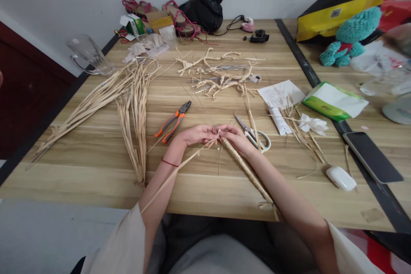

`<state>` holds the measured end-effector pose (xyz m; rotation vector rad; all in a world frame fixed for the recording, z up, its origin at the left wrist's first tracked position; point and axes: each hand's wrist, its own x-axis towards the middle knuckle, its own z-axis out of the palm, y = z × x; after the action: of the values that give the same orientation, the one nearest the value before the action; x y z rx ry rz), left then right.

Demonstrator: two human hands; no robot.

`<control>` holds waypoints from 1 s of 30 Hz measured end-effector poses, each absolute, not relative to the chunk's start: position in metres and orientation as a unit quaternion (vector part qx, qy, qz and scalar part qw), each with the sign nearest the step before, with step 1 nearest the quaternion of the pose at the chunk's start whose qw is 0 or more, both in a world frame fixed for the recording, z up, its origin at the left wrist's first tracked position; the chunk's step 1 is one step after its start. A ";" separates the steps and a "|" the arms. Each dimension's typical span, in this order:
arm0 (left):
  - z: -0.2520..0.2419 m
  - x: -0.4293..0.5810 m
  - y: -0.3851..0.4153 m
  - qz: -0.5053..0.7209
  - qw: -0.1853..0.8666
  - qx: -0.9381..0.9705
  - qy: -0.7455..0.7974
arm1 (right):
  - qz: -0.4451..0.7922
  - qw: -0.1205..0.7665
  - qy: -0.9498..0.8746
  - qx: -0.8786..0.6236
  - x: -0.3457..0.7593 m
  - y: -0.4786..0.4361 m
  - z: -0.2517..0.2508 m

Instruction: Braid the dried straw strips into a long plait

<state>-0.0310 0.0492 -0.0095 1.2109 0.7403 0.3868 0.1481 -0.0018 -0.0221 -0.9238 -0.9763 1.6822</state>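
Wrapped stem (245, 167), long axis slanting away and leftward, both hands (199, 134) (236, 139) pinching its far end

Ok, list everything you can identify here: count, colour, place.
wrapped stem: one, tan, front centre
fibre strip: one, tan, centre
fibre strands: many, tan, left
pliers: one, orange and grey, centre
scissors: one, white handles, centre
branched pieces: several, tan, centre
paper: one, white, right
tube: one, white, right
tissue pack: one, green and white, right
loose stalks: several, tan, right
phone: one, black, right
case: one, white, right
doll: one, turquoise, back right
mug: one, clear, left
sandals: two, pink straps, back
plastic bag: one, black, back
large bag: one, black and yellow, right
table: one, brown, central
left hand: one, centre
right hand: one, centre
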 end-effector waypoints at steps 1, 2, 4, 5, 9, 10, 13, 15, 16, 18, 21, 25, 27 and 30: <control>-0.010 -0.031 0.050 0.165 0.745 0.554 0.333 | 0.687 0.474 -0.398 -0.380 0.148 -0.002 -0.021; -0.010 -0.030 0.050 0.152 0.748 0.556 0.328 | 0.687 0.474 -0.396 -0.381 0.147 -0.002 -0.020; -0.010 -0.030 0.052 0.133 0.752 0.561 0.319 | 0.690 0.474 -0.392 -0.381 0.147 -0.002 -0.019; -0.010 -0.030 0.052 0.128 0.753 0.563 0.317 | 0.692 0.473 -0.391 -0.380 0.147 -0.003 -0.018; -0.009 -0.031 0.052 0.119 0.751 0.570 0.311 | 0.693 0.471 -0.392 -0.380 0.147 -0.003 -0.018; -0.009 -0.031 0.052 0.118 0.750 0.572 0.310 | 0.693 0.472 -0.391 -0.380 0.147 -0.002 -0.018; -0.008 -0.032 0.052 0.118 0.746 0.578 0.308 | 0.696 0.472 -0.390 -0.376 0.147 -0.002 -0.018; -0.008 -0.032 0.052 0.117 0.744 0.582 0.306 | 0.698 0.474 -0.388 -0.370 0.147 -0.003 -0.018; -0.007 -0.033 0.052 0.117 0.743 0.584 0.304 | 0.699 0.476 -0.387 -0.369 0.147 -0.003 -0.018; -0.007 -0.033 0.052 0.116 0.742 0.587 0.302 | 0.699 0.480 -0.382 -0.367 0.147 -0.003 -0.017; -0.005 -0.034 0.052 0.114 0.742 0.588 0.299 | 0.701 0.482 -0.377 -0.367 0.146 -0.004 -0.016; -0.003 -0.034 0.051 0.109 0.745 0.587 0.298 | 0.705 0.480 -0.371 -0.367 0.146 -0.004 -0.014; -0.002 -0.033 0.051 0.109 0.746 0.584 0.300 | 0.705 0.480 -0.373 -0.365 0.146 -0.004 -0.014; 0.000 -0.032 0.050 0.110 0.748 0.579 0.304 | 0.699 0.481 -0.374 -0.374 0.146 -0.004 -0.013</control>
<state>-0.0321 0.0498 -0.0003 1.2672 0.6640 0.2409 0.1463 -0.0042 -0.0125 -0.9111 -0.9132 1.7053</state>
